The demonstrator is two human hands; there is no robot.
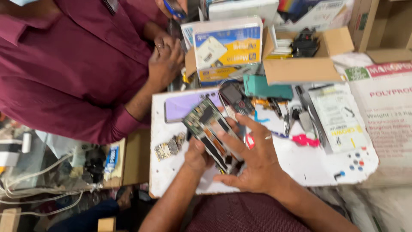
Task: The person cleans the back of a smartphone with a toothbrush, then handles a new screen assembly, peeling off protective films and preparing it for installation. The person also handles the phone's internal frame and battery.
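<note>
An opened smartphone [205, 118] with its back off shows dark circuit parts, tilted above a white work mat [296, 163]. My left hand [198, 155] grips its lower end from beneath. My right hand [253, 157], with a ring on one finger, spreads over the phone's lower right side, fingers touching its inner parts. A lilac phone back cover [184, 105] lies flat just behind it, and a small loose circuit board [168, 147] sits on the mat to the left of my left hand.
Another person in a maroon shirt [73, 64] stands at the left, their hand [165, 60] near a yellow-and-blue box [227, 47]. Behind lie an open cardboard box [300, 64], a teal device [264, 87], pink-handled tool [305, 140], small screws [356, 161] and a white sack [386, 111]. Cables lie lower left.
</note>
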